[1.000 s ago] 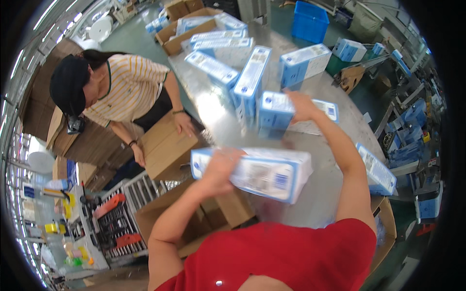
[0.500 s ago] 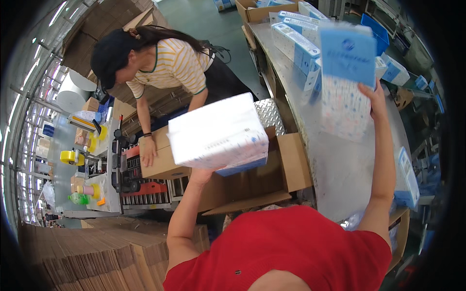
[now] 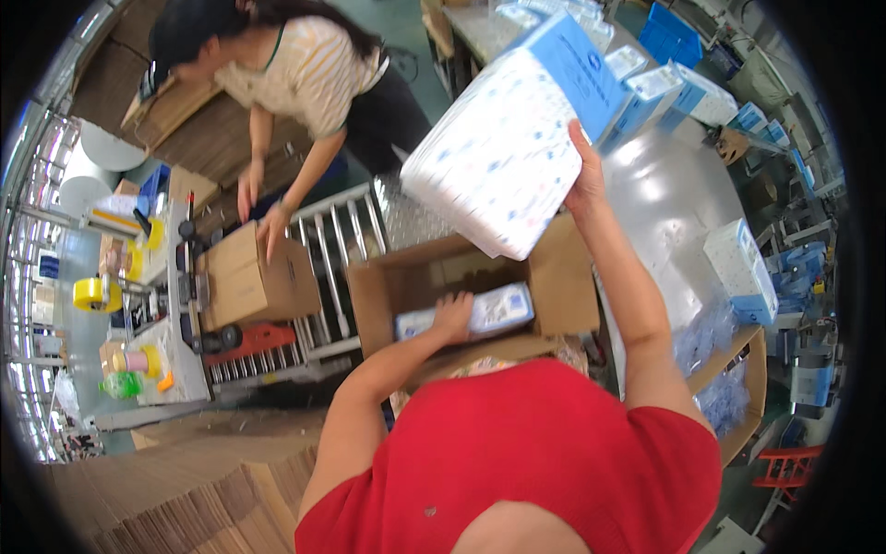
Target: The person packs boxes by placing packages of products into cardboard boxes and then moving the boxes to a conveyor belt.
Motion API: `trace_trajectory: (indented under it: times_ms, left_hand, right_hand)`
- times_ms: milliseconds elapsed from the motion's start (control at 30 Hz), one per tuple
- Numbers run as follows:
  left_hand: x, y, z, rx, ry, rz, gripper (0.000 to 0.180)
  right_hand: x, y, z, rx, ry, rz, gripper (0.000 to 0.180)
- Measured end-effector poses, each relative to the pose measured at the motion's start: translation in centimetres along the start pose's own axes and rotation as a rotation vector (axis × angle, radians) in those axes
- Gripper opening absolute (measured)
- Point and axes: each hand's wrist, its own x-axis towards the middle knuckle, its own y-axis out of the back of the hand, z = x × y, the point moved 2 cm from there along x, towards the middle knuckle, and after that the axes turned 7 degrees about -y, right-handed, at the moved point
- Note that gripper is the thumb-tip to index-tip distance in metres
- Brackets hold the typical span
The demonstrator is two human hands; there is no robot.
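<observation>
An open cardboard carton (image 3: 565, 277) stands in front of me. Inside it lies a white and blue pack (image 3: 503, 308), and my left hand (image 3: 452, 319) is closed over its top, the fingertips at its far edge. Above the carton's far right side, my right hand (image 3: 587, 180) grips a second pack (image 3: 503, 152), white with blue and pink specks and a blue band at one end. This pack is tilted, and its lower corner hangs over the carton opening. The fingers under the raised pack are hidden; only part of the hand shows at its edge.
A metal table (image 3: 688, 185) at right holds several similar packs (image 3: 706, 95) and a blue bin (image 3: 668, 35). At left, a co-worker (image 3: 309, 69) handles a closed carton (image 3: 249, 277) by a roller conveyor (image 3: 337, 277). Flattened cardboard (image 3: 212, 499) is stacked at lower left.
My left hand has lowered its pack into the carton. The right hand has brought its pack leftward from over the table to above the carton. The co-worker's carton has moved left along the rollers.
</observation>
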Motion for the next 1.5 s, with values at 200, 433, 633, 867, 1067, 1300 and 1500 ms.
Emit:
trace_trajectory:
  times_ms: [200,433,633,867,1067,1300,1500]
  left_hand:
    - [0.6,-8.4,-1.3,-0.133,-0.015,0.020,0.065]
    - [2.4,-15.7,-4.5,-0.290,-0.127,-0.396,0.089]
    - [4.1,-18.8,-7.7,-0.407,-0.247,-0.581,0.106]
    - [2.8,-11.6,-4.5,-0.157,-0.142,-0.701,0.084]
    - [2.6,-9.7,-4.3,-0.073,-0.236,-0.586,0.052]
    - [2.2,17.9,3.2,-0.903,-0.219,0.356,0.030]
    - [1.3,32.1,9.2,-0.717,-0.148,0.761,0.034]
  right_hand:
    - [-5.3,-2.4,7.2,-1.181,0.175,-0.204,0.072]
    - [-2.4,-0.6,6.7,-0.297,-0.275,0.107,0.061]
    - [2.9,-0.5,1.5,0.386,-0.108,0.045,0.055]
    - [1.5,1.1,1.8,0.623,-0.091,-0.013,0.047]
    - [1.4,2.1,3.1,0.646,-0.117,0.074,0.048]
    - [1.0,3.9,3.9,0.626,-0.130,0.125,0.047]
    - [0.2,2.9,4.9,0.563,-0.125,0.113,0.049]
